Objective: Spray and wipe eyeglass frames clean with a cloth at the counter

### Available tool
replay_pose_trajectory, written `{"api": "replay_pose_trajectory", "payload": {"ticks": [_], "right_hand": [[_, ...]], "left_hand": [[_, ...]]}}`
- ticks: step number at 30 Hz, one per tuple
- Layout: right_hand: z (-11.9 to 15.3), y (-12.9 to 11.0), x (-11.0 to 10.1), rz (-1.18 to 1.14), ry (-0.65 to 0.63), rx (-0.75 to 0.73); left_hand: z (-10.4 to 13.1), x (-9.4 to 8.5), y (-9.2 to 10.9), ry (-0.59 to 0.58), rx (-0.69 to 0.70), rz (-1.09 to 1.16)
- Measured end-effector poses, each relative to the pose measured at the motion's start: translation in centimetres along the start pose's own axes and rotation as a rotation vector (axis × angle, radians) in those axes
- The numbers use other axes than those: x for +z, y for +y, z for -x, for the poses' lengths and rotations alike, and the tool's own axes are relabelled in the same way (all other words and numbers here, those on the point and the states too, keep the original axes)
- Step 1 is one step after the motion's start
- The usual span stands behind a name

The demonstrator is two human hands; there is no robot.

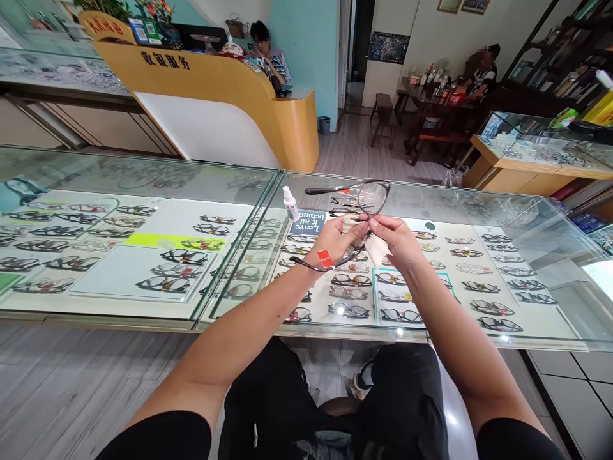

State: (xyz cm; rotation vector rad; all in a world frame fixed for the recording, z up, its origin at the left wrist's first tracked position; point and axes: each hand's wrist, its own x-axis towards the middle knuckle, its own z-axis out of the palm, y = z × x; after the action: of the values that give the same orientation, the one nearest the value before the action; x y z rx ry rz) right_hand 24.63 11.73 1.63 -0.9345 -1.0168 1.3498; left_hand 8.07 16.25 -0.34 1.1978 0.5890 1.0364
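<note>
Above the glass display counter (460, 342), both my hands meet on one pair of dark-framed eyeglasses (374, 197). One round lens sticks up past my fingers, and a temple arm points left. The other temple arm, with a red tag on it, passes by my left wrist. My left hand (342, 236) is closed around the far side of the frame with a pale cleaning cloth (378, 250) in its fingers. My right hand (391, 235) pinches the frame and cloth near the bridge. A small white spray bottle (290, 204) stands on the glass, left of the hands.
Rows of eyeglasses (349, 281) lie inside the counter under the glass. A wooden cashier desk (292, 121) stands beyond, with a person (268, 57) behind it. Another person (481, 76) sits at a dark table at the back right. A second display case (541, 166) is at right.
</note>
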Motion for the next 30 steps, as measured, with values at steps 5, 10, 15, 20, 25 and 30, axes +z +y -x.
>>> {"api": "replay_pose_trajectory", "payload": {"ticks": [5,10,15,20,25,30], "right_hand": [[0.0,-0.6,0.0,-0.101,0.042,0.001],[0.0,-0.5,-0.3,-0.062,0.054,-0.003],[0.2,-0.2,-0.2,0.064,-0.011,-0.022],[0.2,-0.6,-0.2,0.062,-0.031,-0.033],[0.2,-0.7,-1.0,-0.003,-0.038,-0.033],[0.2,-0.4,-0.8,0.040,-0.037,-0.026]], "left_hand": [[-0.2,-0.6,0.3,-0.137,-0.153,0.128],[0.3,-0.7,0.8,-0.234,-0.166,0.129],[0.5,-0.2,0.7,-0.120,-0.107,0.023],[0.3,-0.2,0.9,-0.075,-0.067,0.001],[0.7,-0.7,2.1,-0.237,-0.127,0.012],[0.9,-0.4,2.3,-0.172,-0.128,-0.049]]}}
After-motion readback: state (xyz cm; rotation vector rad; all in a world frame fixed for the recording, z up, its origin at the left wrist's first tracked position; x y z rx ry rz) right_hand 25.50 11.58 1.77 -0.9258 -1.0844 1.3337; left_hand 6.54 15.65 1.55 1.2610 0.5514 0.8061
